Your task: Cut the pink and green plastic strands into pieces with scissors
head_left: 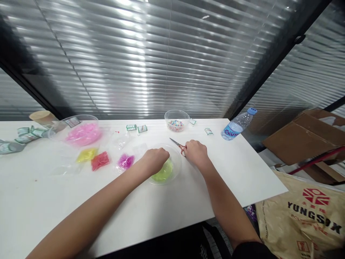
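Observation:
My left hand is closed above a clear plastic bowl. What its fingers hold, if anything, is hidden. Yellow-green material fills the bottom of that bowl. To the right of the bowl, my right hand is closed at the copper-coloured handles of a pair of scissors, whose blades point away and to the left. Left of the bowl lie small packets of purple, red and yellow contents.
A clear bowl with coloured bits stands at the back. On the left sits a wide bowl of pink material near several small green-white packets. A water bottle stands at the right; cardboard boxes and a paper sack are beyond the table edge.

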Demonstrator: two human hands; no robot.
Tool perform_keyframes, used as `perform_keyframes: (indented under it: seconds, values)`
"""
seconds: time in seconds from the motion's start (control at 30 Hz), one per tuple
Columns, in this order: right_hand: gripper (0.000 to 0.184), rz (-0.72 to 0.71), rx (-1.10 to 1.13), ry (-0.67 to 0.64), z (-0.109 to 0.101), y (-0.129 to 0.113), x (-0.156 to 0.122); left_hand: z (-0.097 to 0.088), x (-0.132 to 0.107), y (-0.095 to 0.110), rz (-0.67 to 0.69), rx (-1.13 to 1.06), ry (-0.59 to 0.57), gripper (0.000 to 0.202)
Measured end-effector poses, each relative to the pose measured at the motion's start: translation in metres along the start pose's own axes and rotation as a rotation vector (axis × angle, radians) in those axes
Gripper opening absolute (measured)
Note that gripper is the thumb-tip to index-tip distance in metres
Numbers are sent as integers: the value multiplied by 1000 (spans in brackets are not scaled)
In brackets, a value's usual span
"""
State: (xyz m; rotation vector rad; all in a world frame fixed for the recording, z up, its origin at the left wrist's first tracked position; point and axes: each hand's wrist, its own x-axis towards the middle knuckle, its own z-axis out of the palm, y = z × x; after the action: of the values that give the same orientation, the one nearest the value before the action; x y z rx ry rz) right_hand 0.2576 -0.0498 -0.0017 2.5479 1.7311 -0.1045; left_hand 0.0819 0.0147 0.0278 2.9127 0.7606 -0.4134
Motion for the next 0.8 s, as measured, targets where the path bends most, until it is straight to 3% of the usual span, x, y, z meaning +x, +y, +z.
perform_keyframes:
  seconds: [0.27, 0.47, 0.8]
  values:
    - [24, -2, -13, -9, 1, -1, 0, 4, 0, -2, 15, -7, 1, 31]
    - [24, -3, -8, -4, 2, -5, -2, 14, 4, -1, 33, -3, 56, 15]
    - [20, 22, -8, -18, 0, -10, -3, 16, 6, 2, 52, 40, 81, 21]
